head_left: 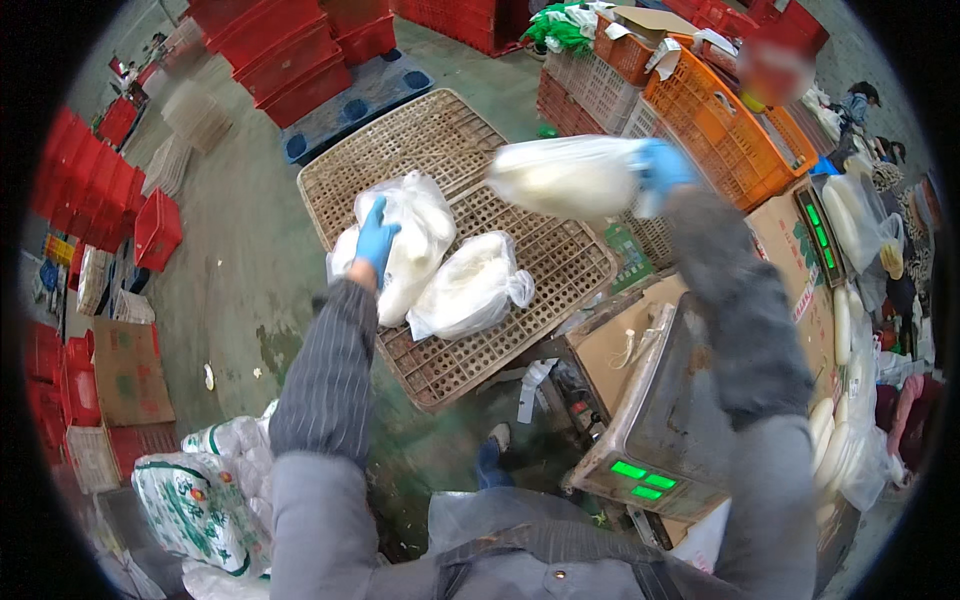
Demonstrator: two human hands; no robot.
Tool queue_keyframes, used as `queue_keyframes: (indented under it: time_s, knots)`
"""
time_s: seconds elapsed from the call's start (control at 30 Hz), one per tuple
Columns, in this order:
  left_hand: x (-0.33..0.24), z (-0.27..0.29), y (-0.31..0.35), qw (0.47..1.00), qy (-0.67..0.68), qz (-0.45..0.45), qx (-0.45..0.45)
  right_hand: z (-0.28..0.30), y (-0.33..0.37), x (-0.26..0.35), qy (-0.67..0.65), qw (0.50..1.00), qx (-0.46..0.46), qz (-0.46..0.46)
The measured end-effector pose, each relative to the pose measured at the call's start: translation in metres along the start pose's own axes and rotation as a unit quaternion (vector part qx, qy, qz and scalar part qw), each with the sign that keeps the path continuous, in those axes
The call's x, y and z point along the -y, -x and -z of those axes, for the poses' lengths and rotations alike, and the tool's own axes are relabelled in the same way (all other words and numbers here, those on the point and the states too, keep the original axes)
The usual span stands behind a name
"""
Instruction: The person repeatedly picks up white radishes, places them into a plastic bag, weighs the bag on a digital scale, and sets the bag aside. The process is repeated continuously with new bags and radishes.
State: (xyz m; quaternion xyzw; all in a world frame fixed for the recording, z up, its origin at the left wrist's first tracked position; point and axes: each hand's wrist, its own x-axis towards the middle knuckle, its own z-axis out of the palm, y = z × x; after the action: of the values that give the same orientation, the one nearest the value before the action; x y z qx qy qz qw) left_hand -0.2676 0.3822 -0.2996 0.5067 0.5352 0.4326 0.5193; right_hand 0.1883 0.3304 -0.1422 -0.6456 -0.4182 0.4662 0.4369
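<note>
My right hand (663,168), in a blue glove, grips the gathered end of a clear plastic bag of white radishes (565,178). That bag is raised sideways over the right part of a brown plastic crate stack (440,120). On the crates' slotted top, my gloved left hand (376,238) rests against another bag of white radishes (420,225), fingers stretched over the plastic. Nearer to me lies a third knotted bag (470,290), touching the second one. What fills the bags is partly blurred by the plastic.
A scale (680,400) with green lit digits stands at my right, near a cardboard box (780,230). Loose white radishes (840,440) lie farther right. Orange crates (725,130) and red crates (290,60) are stacked beyond. Packs of plastic bags (195,510) sit lower left.
</note>
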Motion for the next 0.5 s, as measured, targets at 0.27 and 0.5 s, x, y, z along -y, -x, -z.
queue_keyframes:
  time_s: [0.27, 0.5]
  knots:
    - [-0.074, 0.005, 0.226, 0.96, -0.008, 0.132, 0.248, -0.164, 0.015, -0.04, 0.251, 0.932, 0.125, 0.23]
    - [-0.141, -0.113, 0.325, 0.849, 0.106, 0.111, 0.506, 0.157, 0.327, 0.071, 0.173, 0.946, -0.151, 0.23]
